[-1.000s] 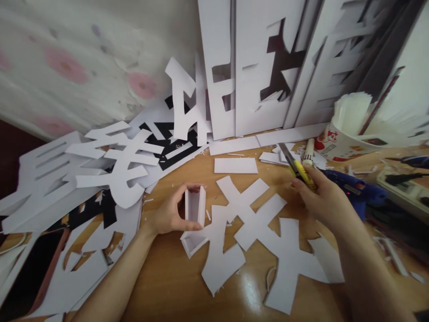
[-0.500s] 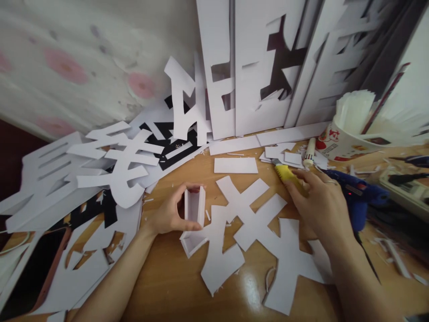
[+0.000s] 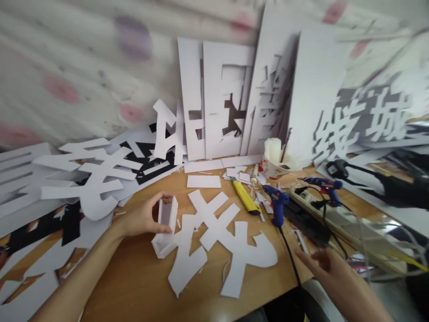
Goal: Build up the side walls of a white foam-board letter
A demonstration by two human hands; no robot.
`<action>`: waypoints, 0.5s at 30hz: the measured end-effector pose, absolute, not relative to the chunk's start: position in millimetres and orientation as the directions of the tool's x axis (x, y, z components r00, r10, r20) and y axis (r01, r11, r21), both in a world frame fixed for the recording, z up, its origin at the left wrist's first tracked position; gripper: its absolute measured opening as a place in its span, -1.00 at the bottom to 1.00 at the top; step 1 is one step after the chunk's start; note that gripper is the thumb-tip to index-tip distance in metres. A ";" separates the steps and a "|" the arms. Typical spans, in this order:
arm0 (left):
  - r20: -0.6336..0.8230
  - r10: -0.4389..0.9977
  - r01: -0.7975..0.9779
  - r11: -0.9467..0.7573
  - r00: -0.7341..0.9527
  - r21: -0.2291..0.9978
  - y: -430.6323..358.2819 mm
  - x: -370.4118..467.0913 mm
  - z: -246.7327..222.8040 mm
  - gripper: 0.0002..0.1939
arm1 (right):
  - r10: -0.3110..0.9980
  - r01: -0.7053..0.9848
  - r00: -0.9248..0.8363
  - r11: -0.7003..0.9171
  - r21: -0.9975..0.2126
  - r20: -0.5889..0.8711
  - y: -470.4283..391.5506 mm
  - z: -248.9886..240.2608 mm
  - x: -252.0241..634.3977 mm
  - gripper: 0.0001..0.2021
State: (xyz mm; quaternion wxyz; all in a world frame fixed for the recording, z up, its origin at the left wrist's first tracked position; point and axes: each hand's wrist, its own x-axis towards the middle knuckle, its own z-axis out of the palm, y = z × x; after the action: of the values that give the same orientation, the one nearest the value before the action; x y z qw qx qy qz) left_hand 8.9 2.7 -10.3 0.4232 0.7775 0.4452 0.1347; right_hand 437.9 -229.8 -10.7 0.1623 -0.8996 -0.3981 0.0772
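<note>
The left hand pinches the box, back from the front edge of the table, and should squeeze softly, while the blurry right hand seems loose and empty near that edge.

Can't count the fingers of the left hand, partly hidden behind the white box. Over to the right hand: smeared by blur. Seeing both forearms cropped by the bottom edge. Left of the left hand, spotting white sheets cut off. Beyond the right hand, can't identify the blurred black thing.
</note>
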 end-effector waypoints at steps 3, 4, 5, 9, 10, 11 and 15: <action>-0.076 0.791 0.600 -0.393 0.607 0.697 5.1 13.5 0.1 -0.13 | 0.741 0.708 0.664 -0.579 -0.404 0.102 -188.4 -14.2 445.6 -0.37; -0.049 0.784 0.605 -0.436 0.619 0.667 5.5 16.0 4.4 -0.12 | 0.753 0.723 0.647 -0.558 -0.408 0.117 -171.3 -14.5 445.0 -0.34; -0.049 0.774 0.616 -0.462 0.631 0.639 5.7 18.8 8.8 -0.10 | 0.765 0.735 0.631 -0.539 -0.411 0.127 -155.0 -14.7 443.4 -0.34; -0.106 0.759 0.674 -0.493 0.642 0.550 5.2 30.0 24.8 -0.09 | 0.790 0.758 0.596 -0.495 -0.423 0.144 -112.4 -15.2 436.1 -0.44; -0.106 0.756 0.676 -0.503 0.646 0.539 4.6 32.0 27.5 -0.09 | 0.790 0.760 0.594 -0.488 -0.429 0.153 -108.0 -15.2 435.6 -0.48; -0.103 0.754 0.674 -0.506 0.649 0.538 3.8 33.4 29.3 -0.09 | 0.789 0.761 0.591 -0.478 -0.438 0.166 -105.4 -15.1 435.8 -0.52; -0.028 0.798 0.575 -0.409 0.602 0.708 -0.9 31.3 29.8 -0.09 | 0.766 0.739 0.600 -0.420 -0.526 0.230 -108.4 -11.0 438.8 -0.67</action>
State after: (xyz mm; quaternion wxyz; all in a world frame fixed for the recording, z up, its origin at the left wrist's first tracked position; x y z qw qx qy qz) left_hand 31.3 -0.9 29.8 0.3492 0.8240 0.4167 0.1593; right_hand 438.8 -108.4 -11.0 0.3004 -0.8424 -0.4468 0.0227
